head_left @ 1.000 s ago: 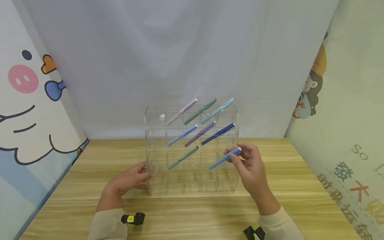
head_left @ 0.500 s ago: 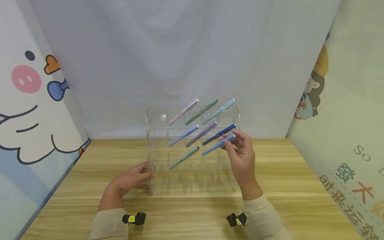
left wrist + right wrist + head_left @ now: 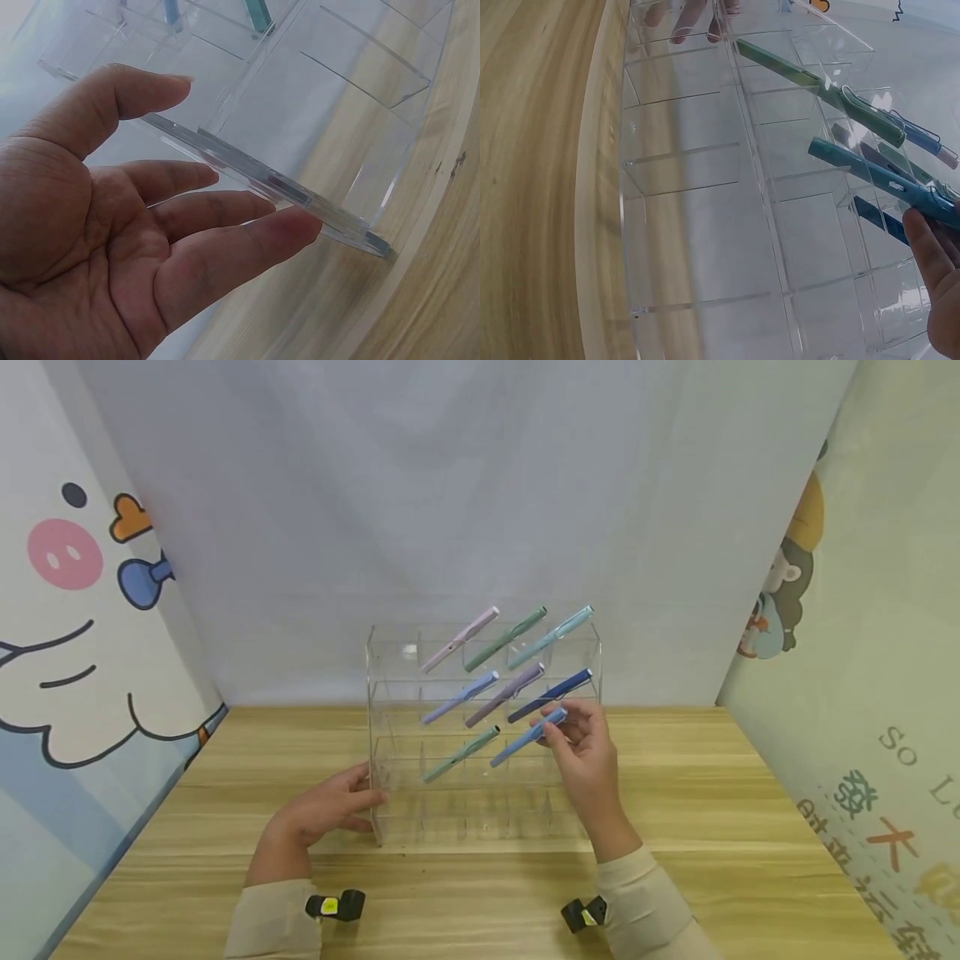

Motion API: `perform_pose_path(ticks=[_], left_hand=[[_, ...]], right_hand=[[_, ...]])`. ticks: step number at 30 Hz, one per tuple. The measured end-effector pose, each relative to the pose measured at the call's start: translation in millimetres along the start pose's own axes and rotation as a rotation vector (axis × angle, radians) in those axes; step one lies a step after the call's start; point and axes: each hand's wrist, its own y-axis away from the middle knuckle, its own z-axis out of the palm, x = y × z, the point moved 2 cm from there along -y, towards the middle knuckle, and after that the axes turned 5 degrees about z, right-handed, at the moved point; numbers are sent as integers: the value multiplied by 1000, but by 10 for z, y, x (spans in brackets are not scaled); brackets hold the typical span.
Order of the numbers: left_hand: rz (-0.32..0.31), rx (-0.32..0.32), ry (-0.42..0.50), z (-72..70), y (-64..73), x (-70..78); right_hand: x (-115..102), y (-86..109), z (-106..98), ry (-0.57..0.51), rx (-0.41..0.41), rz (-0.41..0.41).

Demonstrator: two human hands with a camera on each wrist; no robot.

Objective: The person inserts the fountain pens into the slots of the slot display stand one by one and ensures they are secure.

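Observation:
A clear acrylic pen rack [image 3: 372,727] stands on the table with slanted pens in its compartments. My right hand [image 3: 588,764] pinches a light blue pen [image 3: 517,748] near its capped end, at the rack's third row. In the right wrist view this pen [image 3: 874,175] tilts over the compartments, beside a green pen [image 3: 817,91]. That same green pen sits to its left in the head view. My left hand [image 3: 330,806] rests against the rack's left side, its fingers extended; in the left wrist view the fingertips [image 3: 300,225] touch the clear side panel [image 3: 255,171].
The top row holds pink [image 3: 459,640], dark green [image 3: 506,640] and pale teal [image 3: 551,637] pens. Below them lie periwinkle [image 3: 461,697], purple [image 3: 505,695] and dark blue [image 3: 550,695] pens. A white curtain [image 3: 480,510] hangs behind the wooden table [image 3: 480,902].
My right hand has carried the light blue pen leftward, first rising, then lowering it toward the slot right of the green pen. My left hand stays at the rack's side.

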Motion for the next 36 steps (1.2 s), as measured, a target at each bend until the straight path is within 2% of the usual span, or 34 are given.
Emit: perform_pose_path(ticks=[6,15,25,29,36], left_hand=[[0,1,-10,2,4,-3],[4,3,-12,12,10,10],[-2,1,-5,22,12,23],[-17,8,3,26,10,27],[-23,9,7,24,5,20]], right_hand=[[46,21,29,8,-23,43],[81,46,56,12,-13,127],[120,46,61,34,-16,162],[78,48,71,59,-18,190],[-157,52,99,95,-49,195]])
